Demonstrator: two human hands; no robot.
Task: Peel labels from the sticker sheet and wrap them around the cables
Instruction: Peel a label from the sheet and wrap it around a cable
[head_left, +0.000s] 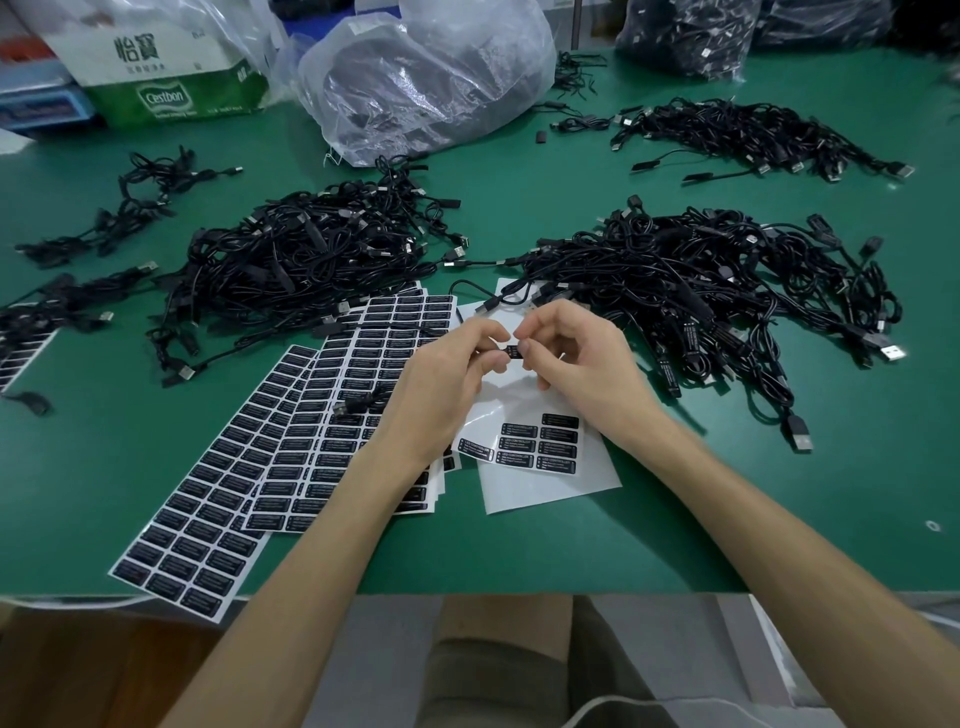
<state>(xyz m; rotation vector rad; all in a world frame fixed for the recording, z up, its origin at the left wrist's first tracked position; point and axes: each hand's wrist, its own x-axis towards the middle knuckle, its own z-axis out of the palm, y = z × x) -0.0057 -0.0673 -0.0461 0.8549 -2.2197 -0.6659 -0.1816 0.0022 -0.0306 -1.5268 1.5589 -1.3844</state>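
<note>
My left hand (447, 376) and right hand (579, 364) meet above the nearly spent sticker sheet (545, 488). Both pinch a small black piece (512, 351) between their fingertips. The fingers cover most of it, so I cannot tell label from cable there. A thin black cable (470, 285) loops away behind the hands. Full sheets (218, 467) lie to the left, and tangled cable piles (701, 291) lie beyond.

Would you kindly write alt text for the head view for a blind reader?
The left hand and right hand pinch a small black label between them over a mostly peeled sticker sheet on a green table. Full sticker sheets lie left; black cable piles lie beyond.
</note>
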